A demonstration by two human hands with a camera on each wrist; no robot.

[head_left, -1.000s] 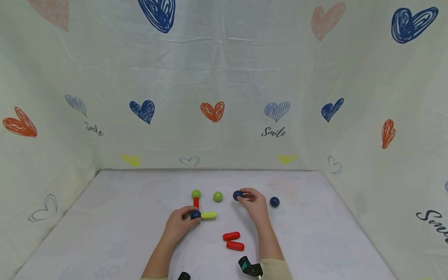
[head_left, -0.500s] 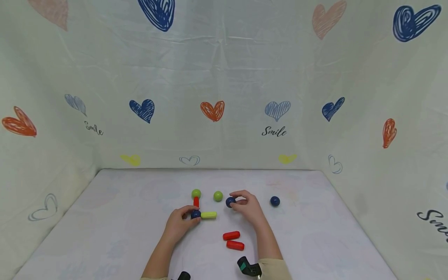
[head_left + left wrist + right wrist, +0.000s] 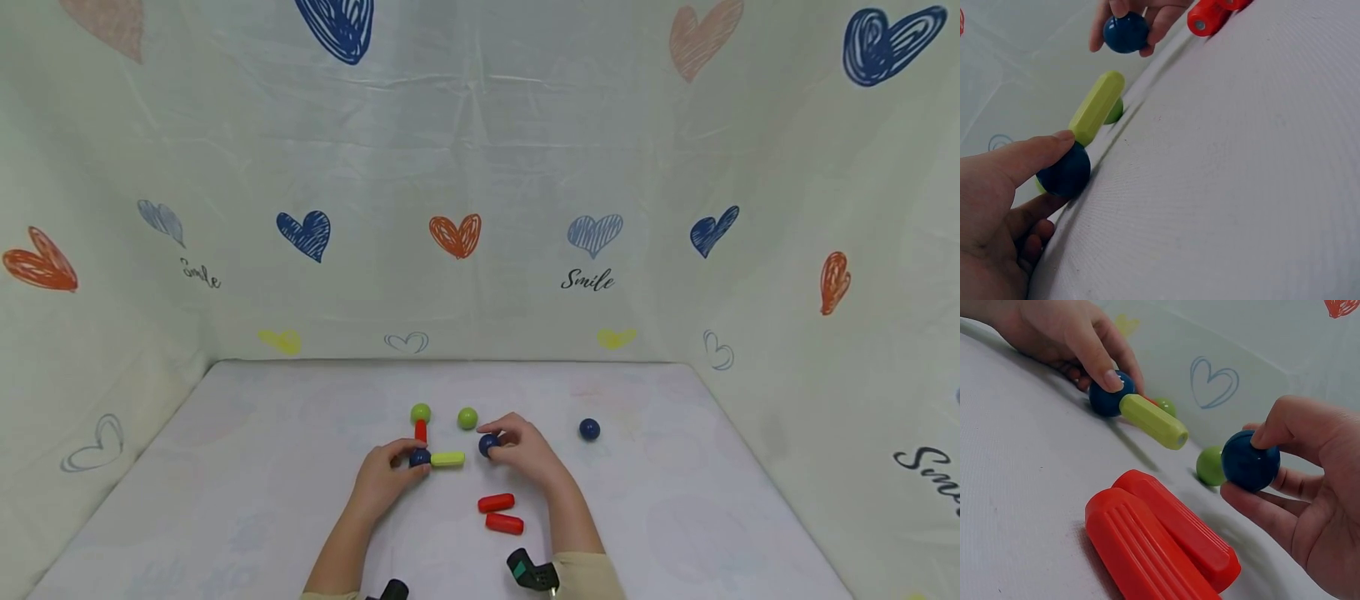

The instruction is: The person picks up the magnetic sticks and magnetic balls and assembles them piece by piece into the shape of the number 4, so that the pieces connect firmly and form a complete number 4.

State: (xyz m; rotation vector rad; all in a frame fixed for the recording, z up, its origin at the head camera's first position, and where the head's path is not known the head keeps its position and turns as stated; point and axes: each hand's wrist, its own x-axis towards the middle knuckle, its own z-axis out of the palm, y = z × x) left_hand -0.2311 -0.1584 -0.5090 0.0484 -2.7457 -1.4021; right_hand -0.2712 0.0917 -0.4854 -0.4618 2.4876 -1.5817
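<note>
At the table (image 3: 675,500), the person's left hand (image 3: 381,483) holds a blue ball (image 3: 419,457), from which a yellow-green rod (image 3: 448,459) and a red rod (image 3: 421,430) extend, while the right hand (image 3: 527,454) pinches a second blue ball (image 3: 487,446) in its thumb-and-finger grip, near but apart from the yellow-green rod's free end.

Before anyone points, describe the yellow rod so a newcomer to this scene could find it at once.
On the white table, find the person's left hand, which holds a dark blue ball. In the head view, the yellow rod sticks out rightward from that ball. Its colour sets it apart, as the other three rods are red.
</note>
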